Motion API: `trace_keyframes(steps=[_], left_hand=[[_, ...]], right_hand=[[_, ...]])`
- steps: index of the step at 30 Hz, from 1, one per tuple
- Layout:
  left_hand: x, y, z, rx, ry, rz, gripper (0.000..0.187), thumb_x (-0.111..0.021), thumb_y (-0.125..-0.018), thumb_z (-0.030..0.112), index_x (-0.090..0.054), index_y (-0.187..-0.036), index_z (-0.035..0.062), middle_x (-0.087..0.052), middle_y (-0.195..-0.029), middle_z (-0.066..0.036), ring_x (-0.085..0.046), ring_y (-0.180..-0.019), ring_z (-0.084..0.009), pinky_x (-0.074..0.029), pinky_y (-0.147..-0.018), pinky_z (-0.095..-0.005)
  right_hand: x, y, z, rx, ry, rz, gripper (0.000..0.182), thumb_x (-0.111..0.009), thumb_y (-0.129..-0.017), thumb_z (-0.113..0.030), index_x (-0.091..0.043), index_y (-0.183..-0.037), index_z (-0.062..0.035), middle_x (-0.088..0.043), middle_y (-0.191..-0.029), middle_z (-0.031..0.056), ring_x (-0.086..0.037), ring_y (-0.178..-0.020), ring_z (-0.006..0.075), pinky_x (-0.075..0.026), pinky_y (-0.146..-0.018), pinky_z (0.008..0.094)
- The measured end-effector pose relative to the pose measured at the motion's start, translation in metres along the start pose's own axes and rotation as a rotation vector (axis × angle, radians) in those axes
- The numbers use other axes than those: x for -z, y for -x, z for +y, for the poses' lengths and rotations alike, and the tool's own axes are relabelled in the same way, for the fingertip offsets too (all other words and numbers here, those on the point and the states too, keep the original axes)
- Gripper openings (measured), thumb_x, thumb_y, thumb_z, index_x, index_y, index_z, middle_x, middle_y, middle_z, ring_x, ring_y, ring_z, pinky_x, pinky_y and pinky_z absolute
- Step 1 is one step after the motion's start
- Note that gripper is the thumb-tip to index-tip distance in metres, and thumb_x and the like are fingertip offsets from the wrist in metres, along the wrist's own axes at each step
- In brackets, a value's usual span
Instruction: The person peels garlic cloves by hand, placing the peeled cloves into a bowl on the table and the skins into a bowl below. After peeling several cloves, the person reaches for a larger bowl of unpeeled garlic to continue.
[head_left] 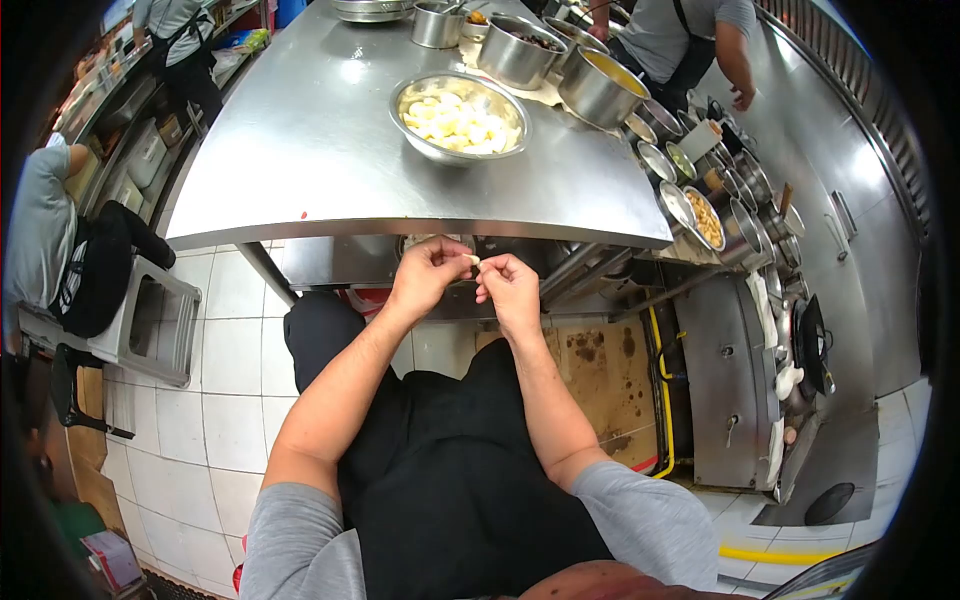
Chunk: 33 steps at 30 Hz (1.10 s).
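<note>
My left hand (pixel 428 276) and my right hand (pixel 511 290) meet just in front of the table's near edge, above my lap. Thumbs and fingertips of both are pinched together on a small pale piece (pixel 474 260) that looks like a garlic clove. Its far side is hidden by the fingers. Beyond my hands, a steel bowl (pixel 400 118) stands on the steel table (pixel 330 170), holding many pale yellow-white pieces (pixel 462 124).
Steel pots (pixel 603 92) line the table's right side. Many bowls and containers, one with brown food (pixel 706 218), crowd the right counter. A grey plastic stool (pixel 150 320) stands left, beside a seated person (pixel 50 230). Other people stand at the far left and far right.
</note>
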<state>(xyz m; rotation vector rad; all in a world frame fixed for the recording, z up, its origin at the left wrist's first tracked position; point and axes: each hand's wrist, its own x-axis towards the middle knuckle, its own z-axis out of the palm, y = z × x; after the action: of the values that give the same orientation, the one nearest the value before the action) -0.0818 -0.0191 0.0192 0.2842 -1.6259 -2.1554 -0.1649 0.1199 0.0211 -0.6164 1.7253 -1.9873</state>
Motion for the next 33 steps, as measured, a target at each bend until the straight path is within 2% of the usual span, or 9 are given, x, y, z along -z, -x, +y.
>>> trace_keyframes(steps=[3, 6, 11, 15, 18, 20, 23, 25, 33], left_hand=[[0.009, -0.008, 0.003, 0.085, 0.186, 0.103, 0.019, -0.068, -0.086, 0.003, -0.062, -0.101, -0.0081, -0.067, -0.091, -0.011, -0.067, -0.078, -0.0157, -0.055, -0.075, -0.0265], [0.014, -0.009, 0.005, 0.083, 0.193, 0.157, 0.019, -0.066, -0.086, 0.003, -0.062, -0.100, -0.0088, -0.067, -0.092, -0.012, -0.067, -0.077, -0.0176, -0.054, -0.073, -0.0273], [0.021, -0.010, 0.002, 0.018, 0.161, 0.120, 0.016, -0.065, -0.086, 0.002, -0.064, -0.098, -0.0092, -0.067, -0.090, -0.011, -0.066, -0.077, -0.0171, -0.054, -0.073, -0.0272], [0.015, -0.007, 0.006, 0.002, -0.012, 0.075, 0.020, -0.064, -0.085, 0.003, -0.065, -0.100, -0.0091, -0.068, -0.085, -0.008, -0.062, -0.071, -0.0112, -0.051, -0.068, -0.0252], [0.014, -0.008, 0.005, 0.005, -0.115, 0.005, 0.022, -0.064, -0.087, 0.005, -0.065, -0.105, -0.0075, -0.068, -0.089, -0.008, -0.063, -0.077, -0.0119, -0.052, -0.073, -0.0253], [0.011, -0.008, 0.003, 0.002, -0.168, -0.058, 0.022, -0.064, -0.088, 0.004, -0.064, -0.107, -0.0075, -0.068, -0.093, -0.010, -0.064, -0.081, -0.0132, -0.053, -0.077, -0.0258], [0.003, -0.006, 0.002, 0.056, -0.091, -0.123, 0.025, -0.064, -0.089, 0.004, -0.062, -0.111, -0.0078, -0.067, -0.095, -0.010, -0.064, -0.086, -0.0142, -0.054, -0.081, -0.0264], [-0.002, -0.006, 0.002, 0.005, 0.043, -0.091, 0.027, -0.065, -0.089, 0.004, -0.061, -0.112, -0.0076, -0.067, -0.098, -0.011, -0.065, -0.090, -0.0151, -0.054, -0.085, -0.0271], [-0.005, -0.007, -0.005, 0.060, 0.167, -0.121, 0.026, -0.067, -0.088, 0.005, -0.062, -0.110, -0.0057, -0.067, -0.100, -0.012, -0.064, -0.091, -0.0156, -0.053, -0.085, -0.0288]], right_hand=[[-0.003, -0.009, 0.002, 0.009, -0.046, -0.034, 0.008, -0.060, -0.091, -0.004, -0.063, -0.092, 0.0037, -0.063, -0.078, 0.0060, -0.059, -0.061, 0.0093, -0.052, -0.055, 0.0234], [-0.004, -0.025, 0.012, 0.034, -0.028, 0.030, 0.012, -0.059, -0.090, -0.005, -0.063, -0.094, 0.0057, -0.064, -0.077, 0.0075, -0.059, -0.060, 0.0126, -0.050, -0.055, 0.0264], [0.010, -0.077, 0.088, 0.208, 0.483, -0.059, 0.019, -0.059, -0.087, -0.003, -0.062, -0.103, 0.0060, -0.069, -0.087, 0.0095, -0.064, -0.068, 0.0132, -0.053, -0.058, 0.0283], [0.005, -0.055, 0.037, 0.004, 0.231, 0.012, 0.021, -0.063, -0.093, -0.012, -0.063, -0.105, 0.0058, -0.068, -0.092, 0.0100, -0.064, -0.069, 0.0133, -0.054, -0.058, 0.0268], [0.007, -0.028, 0.007, -0.075, 0.003, -0.073, 0.018, -0.063, -0.094, -0.012, -0.063, -0.103, 0.0041, -0.067, -0.089, 0.0084, -0.063, -0.072, 0.0123, -0.055, -0.064, 0.0257], [0.009, -0.016, 0.000, -0.055, -0.029, -0.216, 0.018, -0.064, -0.094, -0.012, -0.064, -0.104, 0.0030, -0.068, -0.092, 0.0086, -0.063, -0.074, 0.0119, -0.055, -0.067, 0.0261], [0.010, -0.005, 0.000, -0.027, -0.061, -0.146, 0.017, -0.066, -0.092, -0.010, -0.064, -0.104, 0.0027, -0.068, -0.092, 0.0090, -0.064, -0.077, 0.0122, -0.055, -0.069, 0.0264], [0.009, -0.001, 0.002, 0.036, -0.065, -0.118, 0.017, -0.068, -0.091, -0.008, -0.064, -0.103, 0.0026, -0.068, -0.093, 0.0090, -0.064, -0.078, 0.0123, -0.055, -0.070, 0.0263], [0.001, 0.009, -0.001, 0.211, -0.006, -0.030, 0.018, -0.066, -0.090, 0.001, -0.058, -0.105, 0.0042, -0.067, -0.096, 0.0111, -0.066, -0.086, 0.0144, -0.054, -0.073, 0.0249]])
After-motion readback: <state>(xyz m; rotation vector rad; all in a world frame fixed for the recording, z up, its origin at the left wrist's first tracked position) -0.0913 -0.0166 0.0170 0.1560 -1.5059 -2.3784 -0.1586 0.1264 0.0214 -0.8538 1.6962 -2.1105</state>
